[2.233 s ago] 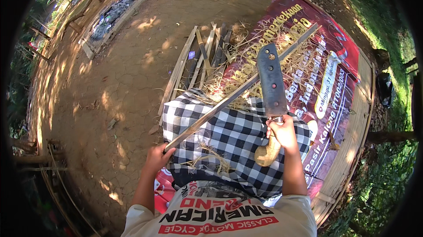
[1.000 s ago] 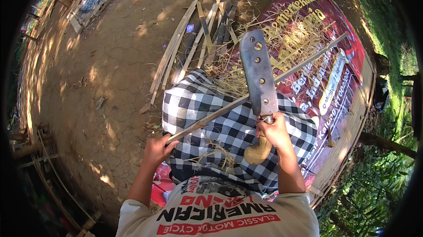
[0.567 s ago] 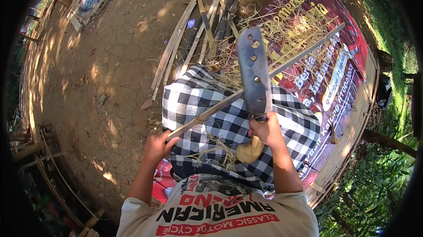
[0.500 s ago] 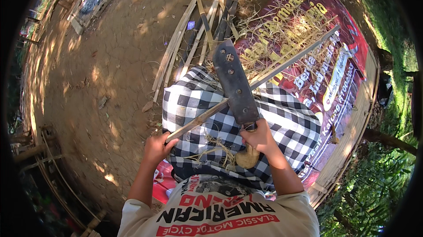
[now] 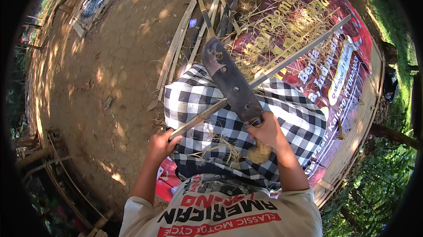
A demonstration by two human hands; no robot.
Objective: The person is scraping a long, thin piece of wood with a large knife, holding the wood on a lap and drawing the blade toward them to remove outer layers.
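My left hand (image 5: pixel 162 145) is closed round the near end of a long bamboo strip (image 5: pixel 304 52), which slants across my lap to the far right. In my right hand (image 5: pixel 265 132) is the wooden handle of a machete (image 5: pixel 233 85); its rounded pommel shows below my fist. The wide dark blade, pierced with several holes, points far and left and lies across the strip, hiding a short stretch of it. Beneath both is a black-and-white checked cloth (image 5: pixel 180 100) over my legs, with thin shavings (image 5: pixel 224 146) on it.
Several cut bamboo strips (image 5: pixel 178 38) lie on the cracked dirt ground beyond my knees. To the right, a dark red printed banner (image 5: pixel 317 104) covers a bamboo platform (image 5: pixel 348 149) and carries a heap of curly shavings (image 5: pixel 299 27). Green plants grow past the platform's edge.
The machete's tip has swung left and its handle has shifted slightly right, the blade still across the strip. The strip's far end has moved a little outward to the right.
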